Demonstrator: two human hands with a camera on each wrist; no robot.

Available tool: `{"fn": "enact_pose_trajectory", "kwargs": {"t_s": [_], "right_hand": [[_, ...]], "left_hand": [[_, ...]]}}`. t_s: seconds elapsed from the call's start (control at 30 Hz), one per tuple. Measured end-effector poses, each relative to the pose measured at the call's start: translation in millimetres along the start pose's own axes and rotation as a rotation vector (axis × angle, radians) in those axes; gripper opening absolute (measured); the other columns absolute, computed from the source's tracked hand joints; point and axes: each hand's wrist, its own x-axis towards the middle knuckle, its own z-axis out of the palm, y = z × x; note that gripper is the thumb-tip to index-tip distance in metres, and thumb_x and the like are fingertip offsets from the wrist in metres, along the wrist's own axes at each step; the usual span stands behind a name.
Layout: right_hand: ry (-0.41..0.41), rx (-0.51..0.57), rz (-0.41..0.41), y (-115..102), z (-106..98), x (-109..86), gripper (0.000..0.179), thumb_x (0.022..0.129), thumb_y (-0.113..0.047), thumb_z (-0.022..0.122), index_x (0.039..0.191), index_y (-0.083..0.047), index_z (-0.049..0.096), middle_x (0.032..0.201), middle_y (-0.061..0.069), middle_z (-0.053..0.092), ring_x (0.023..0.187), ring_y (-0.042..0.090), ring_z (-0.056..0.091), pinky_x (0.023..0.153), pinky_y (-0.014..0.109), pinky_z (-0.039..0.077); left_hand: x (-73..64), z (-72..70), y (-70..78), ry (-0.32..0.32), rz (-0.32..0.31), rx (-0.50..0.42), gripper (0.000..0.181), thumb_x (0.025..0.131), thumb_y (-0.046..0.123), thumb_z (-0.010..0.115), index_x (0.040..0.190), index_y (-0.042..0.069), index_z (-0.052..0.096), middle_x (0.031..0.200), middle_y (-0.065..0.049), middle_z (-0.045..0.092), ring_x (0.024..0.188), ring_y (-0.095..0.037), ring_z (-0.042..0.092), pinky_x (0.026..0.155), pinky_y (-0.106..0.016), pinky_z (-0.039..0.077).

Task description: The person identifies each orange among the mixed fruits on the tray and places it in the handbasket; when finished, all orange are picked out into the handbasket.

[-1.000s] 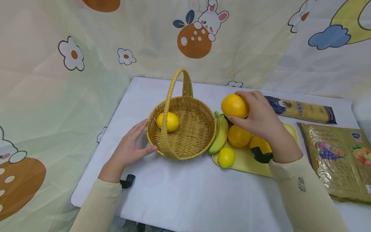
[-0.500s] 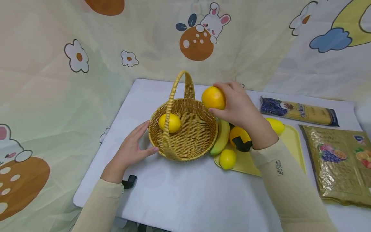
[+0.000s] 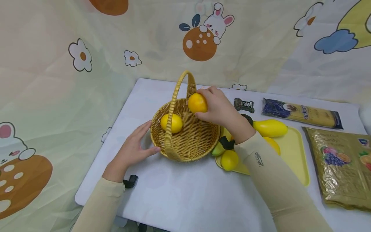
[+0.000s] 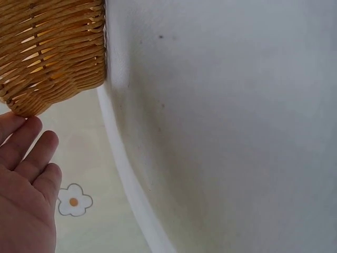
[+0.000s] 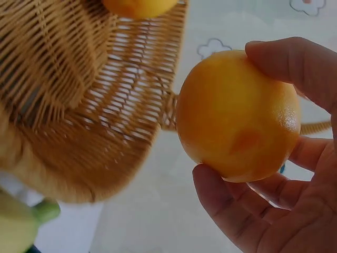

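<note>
Pinching the orange fruit (image 3: 198, 103) between thumb and curled fingers, our right hand (image 3: 215, 108) holds it over the far right part of the basket (image 3: 192, 138), a grip that likely suits its smooth curve. Our left hand (image 3: 131, 149), fingers nearly straight, touches the basket's left side, presumably to steady it. A yellow fruit (image 3: 175, 123) sits inside, and the arched handle (image 3: 174, 100) could get in the way. Our right sleeve (image 3: 269, 164) partly hides the tray (image 3: 298, 161) of fruit, left of a gold bag (image 3: 342, 167).
</note>
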Motion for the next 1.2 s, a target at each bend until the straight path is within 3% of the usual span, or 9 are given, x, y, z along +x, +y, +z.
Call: {"fn": "enact_pose_trajectory", "kwargs": {"t_s": [0.67,1.2], "right_hand": [[-0.087,-0.024,0.029,-4.8,36.7,30.1,0.078,0.086,-0.035,0.083,0.153,-0.014,0.048,0.141,0.016,0.049,0.121,0.033,0.048,0.099,0.048,0.055],[-0.148,-0.092,0.035,-7.3,49.7,39.3,0.083,0.088,-0.035,0.081,0.158,-0.011,0.043,0.151,0.021,0.046,0.132,0.040,0.048,0.109,0.051,0.051]], "left_hand": [[-0.6,0.3,1.8,-0.011,-0.023,0.009,0.112,0.080,0.067,0.081,0.168,0.033,0.022,0.174,0.005,0.025,0.161,-0.031,0.026,0.125,-0.065,0.031],[-2.1,-0.7,3.1,-0.006,-0.018,-0.001,0.111,0.080,0.066,0.082,0.168,0.031,0.023,0.174,0.005,0.026,0.161,-0.029,0.027,0.126,-0.063,0.031]]}}
